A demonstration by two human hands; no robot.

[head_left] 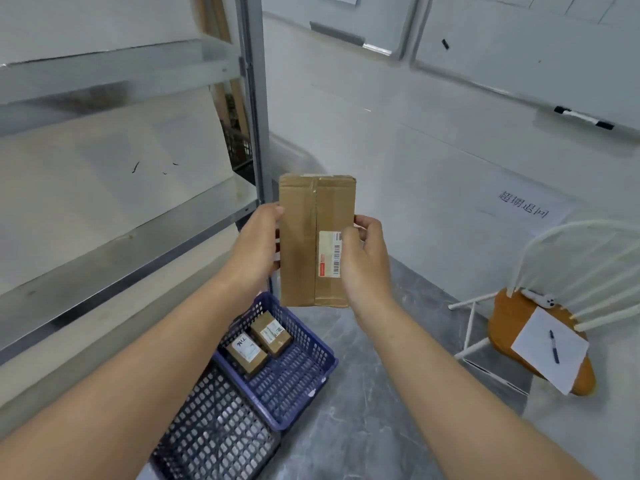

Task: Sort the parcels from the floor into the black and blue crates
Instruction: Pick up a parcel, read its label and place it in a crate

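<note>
We hold the parcel (308,244) upright in the air above the blue crate (330,358). Left hand (258,244) grips its left edge and right hand (363,258) its right edge, fingers wrapped round the edges. The step in hand, we judge, is reading the label (327,254) to pick a crate. The right thumb overlaps the label's edge, so slide it off the barcode, tilt the face toward us and hold firm with the left. The label is white with a red strip and a barcode, its text too small to read. The blue crate holds two small boxes (246,353), one with handwriting like "T96", unsure. The black crate (214,431) sits touching it on the floor. The wall sign (524,205) shows Chinese characters, blurred.
</note>
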